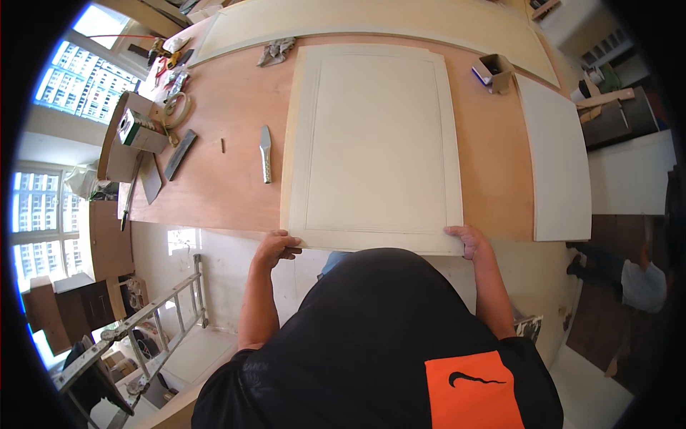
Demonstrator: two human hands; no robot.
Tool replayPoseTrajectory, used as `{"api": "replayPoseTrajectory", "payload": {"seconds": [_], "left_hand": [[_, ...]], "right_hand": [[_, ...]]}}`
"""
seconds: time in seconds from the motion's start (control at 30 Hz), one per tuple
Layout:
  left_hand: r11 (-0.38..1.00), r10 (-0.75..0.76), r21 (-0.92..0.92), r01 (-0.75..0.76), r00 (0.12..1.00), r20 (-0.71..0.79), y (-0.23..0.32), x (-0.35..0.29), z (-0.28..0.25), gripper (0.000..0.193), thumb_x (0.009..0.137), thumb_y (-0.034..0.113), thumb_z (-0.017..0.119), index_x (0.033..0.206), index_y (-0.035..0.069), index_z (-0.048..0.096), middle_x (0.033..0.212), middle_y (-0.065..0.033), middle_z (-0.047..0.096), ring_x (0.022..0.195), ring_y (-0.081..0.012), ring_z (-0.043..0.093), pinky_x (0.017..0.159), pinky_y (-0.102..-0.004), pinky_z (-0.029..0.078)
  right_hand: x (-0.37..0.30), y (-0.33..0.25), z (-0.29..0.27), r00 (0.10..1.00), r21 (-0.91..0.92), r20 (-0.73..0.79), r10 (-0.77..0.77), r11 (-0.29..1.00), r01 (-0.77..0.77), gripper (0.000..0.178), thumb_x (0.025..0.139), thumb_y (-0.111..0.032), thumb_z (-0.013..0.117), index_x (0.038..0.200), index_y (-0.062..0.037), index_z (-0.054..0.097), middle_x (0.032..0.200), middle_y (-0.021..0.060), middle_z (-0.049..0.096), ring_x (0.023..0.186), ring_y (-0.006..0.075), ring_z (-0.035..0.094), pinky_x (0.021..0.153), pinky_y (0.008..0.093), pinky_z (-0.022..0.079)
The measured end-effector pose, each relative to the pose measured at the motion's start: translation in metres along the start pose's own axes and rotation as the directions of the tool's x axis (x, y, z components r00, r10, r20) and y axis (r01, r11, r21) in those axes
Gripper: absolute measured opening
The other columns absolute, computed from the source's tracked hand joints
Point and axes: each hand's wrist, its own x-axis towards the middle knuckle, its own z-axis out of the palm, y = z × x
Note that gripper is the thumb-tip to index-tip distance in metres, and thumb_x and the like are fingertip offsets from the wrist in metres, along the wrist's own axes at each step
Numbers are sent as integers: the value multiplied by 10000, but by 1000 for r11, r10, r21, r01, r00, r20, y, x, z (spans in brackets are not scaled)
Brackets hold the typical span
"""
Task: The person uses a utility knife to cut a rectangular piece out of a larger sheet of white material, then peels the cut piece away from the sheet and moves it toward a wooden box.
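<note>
A cream rectangular panel with thin lines running along its borders lies on the wooden worktable, its near edge at the table's front. My left hand grips the panel's near left corner, fingers curled at the edge. At the near right corner my right hand holds the same panel, its thumb on top and the other fingers mostly hidden. Left of the panel lies a flat utility knife or scraper with a pale handle. A crumpled grey rag sits by the far left corner.
On the worktable are a dark block, a scraper blade, a tin and a tape roll. Right stand a small open box and a white board. A ladder is lower left; another person is far right.
</note>
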Motion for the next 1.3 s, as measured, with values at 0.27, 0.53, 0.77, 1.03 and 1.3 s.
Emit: {"api": "replayPoseTrajectory", "payload": {"seconds": [0.27, 0.53, 0.77, 1.03, 1.3], "left_hand": [[950, -39, 297, 91, 983, -178, 54, 11, 12, 369, 870, 280, 723, 931, -75, 642, 775, -147, 651, 608, -216, 658, 479, -331, 513], [929, 162, -342, -144, 987, 24, 71, 24, 30, 346, 943, 190, 655, 1136, -89, 584, 963, -145, 669, 748, -235, 686, 636, -364, 585], [725, -40, -668, 165, 979, 198, 38, 38, 137, 295, 989, 145, 562, 1183, -77, 566, 1146, -189, 642, 1066, -312, 637, 971, -472, 523], [931, -235, 360, 59, 851, 469, 23, 33, 181, 381, 970, 313, 628, 1011, -61, 688, 994, -192, 722, 908, -293, 719, 761, -409, 584], [828, 428, 399, -395, 904, 5, 105, 88, 88, 336, 908, 289, 674, 949, -43, 697, 785, -120, 709, 627, -155, 667, 508, -290, 491]], "right_hand": [[10, -22, -5, 997, 47, 77, -31, 999, 27, 372, 803, -81, 774, 1124, 59, 647, 1009, 161, 724, 901, 281, 712, 834, 420, 584], [-5, -26, -28, 943, 208, 34, -331, 925, 317, 643, 879, -414, 720, 1307, 33, 548, 1255, 180, 643, 1084, 291, 659, 926, 448, 545], [-30, 10, 6, 575, 799, 401, -713, 579, 161, 1106, 766, -864, 486, 1530, -81, 324, 1567, 99, 379, 1427, 326, 361, 1170, 490, 300], [30, 41, -20, 897, 680, -403, -183, 597, 427, 604, 1001, -443, 545, 1450, -56, 430, 1471, 125, 497, 1363, 345, 448, 1125, 562, 354], [-38, 25, -150, 903, 506, -421, -83, 805, 310, 537, 1005, -415, 557, 1348, -2, 523, 1343, 170, 593, 1230, 369, 566, 1047, 540, 451]]}}
